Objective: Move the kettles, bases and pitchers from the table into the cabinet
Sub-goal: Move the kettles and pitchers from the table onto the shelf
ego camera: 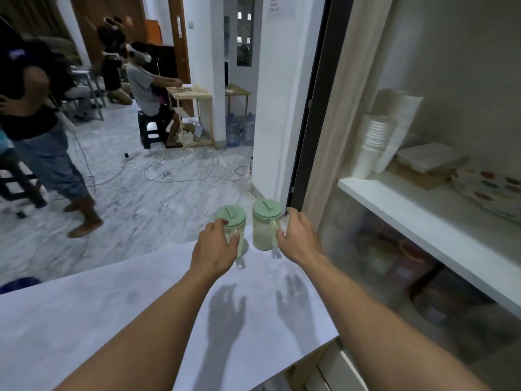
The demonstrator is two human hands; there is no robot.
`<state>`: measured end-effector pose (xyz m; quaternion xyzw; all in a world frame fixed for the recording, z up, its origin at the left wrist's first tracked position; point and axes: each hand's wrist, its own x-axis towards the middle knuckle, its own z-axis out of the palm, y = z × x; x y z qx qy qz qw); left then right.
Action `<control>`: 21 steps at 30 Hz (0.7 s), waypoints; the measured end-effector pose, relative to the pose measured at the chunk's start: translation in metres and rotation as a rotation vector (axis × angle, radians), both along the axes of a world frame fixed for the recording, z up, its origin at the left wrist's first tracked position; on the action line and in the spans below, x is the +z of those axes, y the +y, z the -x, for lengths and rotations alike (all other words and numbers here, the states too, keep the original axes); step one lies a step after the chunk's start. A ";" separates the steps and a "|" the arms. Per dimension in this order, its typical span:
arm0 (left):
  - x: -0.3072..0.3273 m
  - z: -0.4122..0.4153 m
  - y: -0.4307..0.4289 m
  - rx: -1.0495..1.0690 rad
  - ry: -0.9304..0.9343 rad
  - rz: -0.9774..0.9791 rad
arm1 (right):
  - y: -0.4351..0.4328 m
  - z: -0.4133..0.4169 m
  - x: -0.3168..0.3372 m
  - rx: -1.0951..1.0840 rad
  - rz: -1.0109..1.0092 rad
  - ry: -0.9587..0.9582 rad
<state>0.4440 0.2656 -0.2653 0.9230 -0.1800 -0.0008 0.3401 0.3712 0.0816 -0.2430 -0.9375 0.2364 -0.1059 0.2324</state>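
The near foreground is being filled by a white, smooth-topped bench (141, 320), and two hand shadows are being cast on it. Both forearms are being stretched out over it toward its far edge.

There, two pale green translucent plastic pitchers with green lids are being kept upright side by side, long axes vertical. The left pitcher (235, 221) is being clasped by the left grip (215, 246), thumb on the lid rim and fingers wrapped round the body; its handle is being hidden by that hand. The right pitcher (263, 230) is being held with its handle turned rightward, and the right grip (296, 232) is being curled round that handle, though motion blur is making the fingers hard to read.

To the right, an open cabinet is being shown with a white shelf (408, 218) carrying a stack of white cups (373, 148) and flat boxes; the compartment below is being blurred beyond reading.

Farther off, a grey marbled floor (158, 198) is being crossed by loose cables (169, 179). A standing person (36, 122) is being cut off at the left edge, and a seated person (143, 83) is being seen beside a light wooden stand (194, 108), with blue water bottles (239, 131) beyond.
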 end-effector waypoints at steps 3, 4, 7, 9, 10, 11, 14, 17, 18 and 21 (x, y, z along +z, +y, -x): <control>-0.029 -0.019 -0.016 0.032 0.114 0.034 | -0.011 -0.026 -0.030 0.016 -0.036 0.035; -0.038 -0.023 -0.020 0.045 0.143 0.051 | -0.014 -0.034 -0.039 0.017 -0.053 0.043; -0.063 -0.040 -0.034 0.089 0.213 0.094 | -0.023 -0.060 -0.064 0.006 -0.121 0.062; -0.079 -0.050 -0.043 0.132 0.273 0.130 | -0.030 -0.075 -0.080 -0.016 -0.171 0.066; -0.087 -0.054 -0.047 0.157 0.307 0.150 | -0.034 -0.081 -0.088 -0.040 -0.193 0.071; -0.094 -0.057 -0.051 0.184 0.338 0.174 | -0.036 -0.086 -0.095 -0.072 -0.219 0.073; -0.112 -0.064 -0.061 0.263 0.414 0.253 | -0.041 -0.097 -0.114 -0.164 -0.316 0.045; -0.122 -0.068 -0.072 0.317 0.470 0.327 | -0.046 -0.106 -0.132 -0.214 -0.409 -0.013; -0.124 -0.069 -0.074 0.328 0.475 0.345 | -0.048 -0.108 -0.136 -0.233 -0.432 -0.029; -0.130 -0.070 -0.081 0.341 0.477 0.371 | -0.055 -0.116 -0.144 -0.258 -0.485 -0.081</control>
